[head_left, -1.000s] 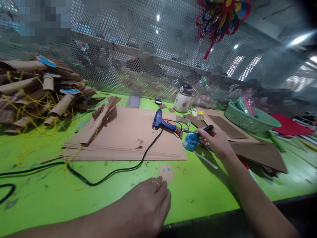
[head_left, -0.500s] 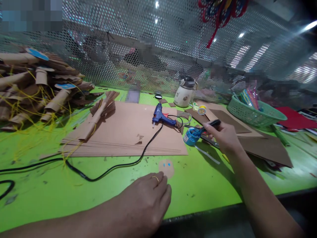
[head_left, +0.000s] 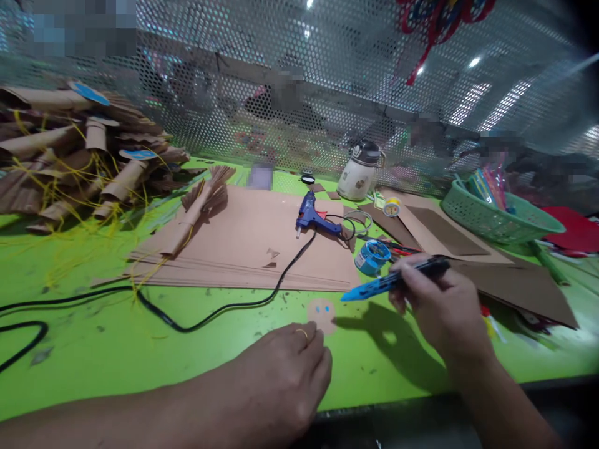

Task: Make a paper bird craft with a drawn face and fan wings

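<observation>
the near edge of a brown disc is covered by the fingertips of the left hand on the tabletop; whether it is gripped cannot be told. a blue-tipped brush is clamped in the right hand, near the disc.

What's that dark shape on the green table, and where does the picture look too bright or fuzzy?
Head view: a shadow, seemingly from the right hand and its blue-tipped tool; head view, upper right: bright white streaks at the metal mesh; head view, behind the mesh: shapes look murky, and blocky squares cover some spots.
</observation>
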Action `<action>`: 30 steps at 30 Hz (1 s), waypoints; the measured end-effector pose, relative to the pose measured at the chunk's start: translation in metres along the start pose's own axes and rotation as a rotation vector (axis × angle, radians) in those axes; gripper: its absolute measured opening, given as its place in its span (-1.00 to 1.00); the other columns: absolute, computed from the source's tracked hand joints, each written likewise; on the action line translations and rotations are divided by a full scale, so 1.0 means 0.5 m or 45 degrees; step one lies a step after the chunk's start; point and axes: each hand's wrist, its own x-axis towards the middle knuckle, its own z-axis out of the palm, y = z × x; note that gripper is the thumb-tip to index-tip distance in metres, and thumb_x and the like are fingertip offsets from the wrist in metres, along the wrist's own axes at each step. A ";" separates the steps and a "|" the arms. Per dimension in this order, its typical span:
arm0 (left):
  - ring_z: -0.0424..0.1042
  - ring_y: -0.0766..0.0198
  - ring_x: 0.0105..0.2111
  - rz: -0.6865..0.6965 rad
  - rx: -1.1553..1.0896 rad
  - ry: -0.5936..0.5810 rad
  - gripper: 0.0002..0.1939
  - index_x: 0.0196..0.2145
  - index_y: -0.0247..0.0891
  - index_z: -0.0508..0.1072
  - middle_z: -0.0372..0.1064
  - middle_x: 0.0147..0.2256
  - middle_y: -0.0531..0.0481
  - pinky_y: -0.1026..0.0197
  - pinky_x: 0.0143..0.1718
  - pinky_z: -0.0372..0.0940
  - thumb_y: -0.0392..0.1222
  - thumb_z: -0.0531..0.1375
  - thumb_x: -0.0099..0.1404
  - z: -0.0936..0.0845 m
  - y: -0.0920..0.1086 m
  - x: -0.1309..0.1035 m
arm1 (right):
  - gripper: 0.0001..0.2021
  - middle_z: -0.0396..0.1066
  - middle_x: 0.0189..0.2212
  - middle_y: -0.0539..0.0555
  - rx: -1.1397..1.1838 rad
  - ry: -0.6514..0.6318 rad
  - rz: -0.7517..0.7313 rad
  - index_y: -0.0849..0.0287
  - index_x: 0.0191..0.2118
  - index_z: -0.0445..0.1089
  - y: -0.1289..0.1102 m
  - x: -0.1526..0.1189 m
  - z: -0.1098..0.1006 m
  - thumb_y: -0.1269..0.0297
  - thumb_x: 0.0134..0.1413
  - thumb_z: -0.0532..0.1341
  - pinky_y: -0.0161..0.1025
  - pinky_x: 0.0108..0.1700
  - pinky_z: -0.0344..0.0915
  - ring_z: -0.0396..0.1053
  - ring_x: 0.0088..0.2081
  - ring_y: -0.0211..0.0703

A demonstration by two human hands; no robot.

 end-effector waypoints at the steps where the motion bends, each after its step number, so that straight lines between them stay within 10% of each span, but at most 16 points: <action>1: 0.44 -0.03 -0.04 0.003 0.002 -0.003 -0.74 -0.06 -0.48 0.41 0.46 -0.09 -0.38 -0.03 0.01 0.34 -0.40 0.16 0.28 0.001 0.000 0.000 | -0.87 0.40 -0.64 -0.05 -0.074 -0.072 0.017 0.15 -0.32 0.47 0.006 -0.012 0.009 0.20 0.09 0.33 -0.32 -0.60 0.30 0.34 -0.62 -0.24; 30: 0.46 -0.06 -0.08 -0.049 -0.017 0.061 -0.74 -0.07 -0.50 0.43 0.47 -0.11 -0.41 -0.06 -0.06 0.38 -0.38 0.15 0.28 0.015 0.004 -0.005 | -0.88 0.44 -0.59 -0.01 -0.564 -0.307 -0.198 0.13 -0.31 0.47 0.030 -0.029 0.039 0.20 0.15 0.26 -0.27 -0.50 0.35 0.40 -0.56 -0.19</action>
